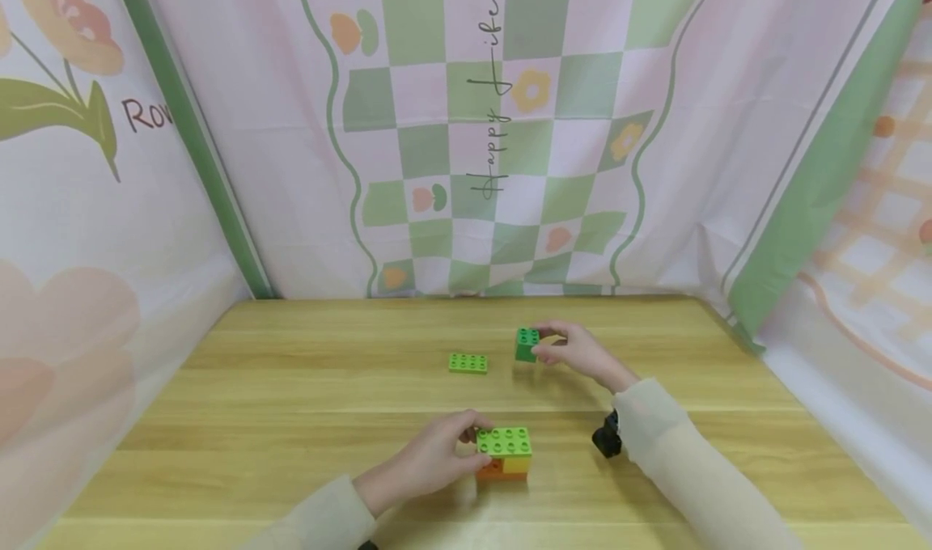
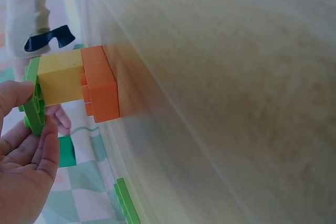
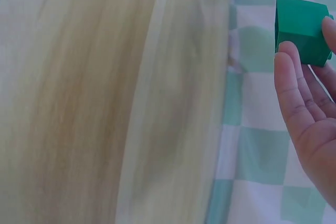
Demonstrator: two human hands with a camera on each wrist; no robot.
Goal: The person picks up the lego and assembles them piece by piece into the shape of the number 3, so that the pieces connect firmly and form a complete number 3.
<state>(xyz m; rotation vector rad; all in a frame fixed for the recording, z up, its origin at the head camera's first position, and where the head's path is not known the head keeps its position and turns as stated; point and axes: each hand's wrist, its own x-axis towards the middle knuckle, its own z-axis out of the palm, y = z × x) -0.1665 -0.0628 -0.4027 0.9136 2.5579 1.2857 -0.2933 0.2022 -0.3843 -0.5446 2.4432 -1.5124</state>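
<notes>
My left hand (image 1: pixel 440 457) pinches the lime green plate brick (image 1: pixel 504 442) that tops a small stack. Under it sits a yellow block (image 2: pixel 63 77), upright on one end of an orange brick (image 2: pixel 101 83) that rests on the table. The lime piece overhangs the orange one, leaving a gap between them. Farther back, my right hand (image 1: pixel 575 349) holds a dark green square block (image 1: pixel 527 344) between thumb and fingers, studs up, raised over the table. In the right wrist view that green block (image 3: pixel 302 30) shows smooth sides.
Another lime green plate brick (image 1: pixel 468 363) lies on the wooden table (image 1: pixel 306 404), left of the right hand. A black strap piece (image 1: pixel 607 437) sits at the right wrist. Printed curtains (image 1: pixel 480 129) hang at the table's back and sides.
</notes>
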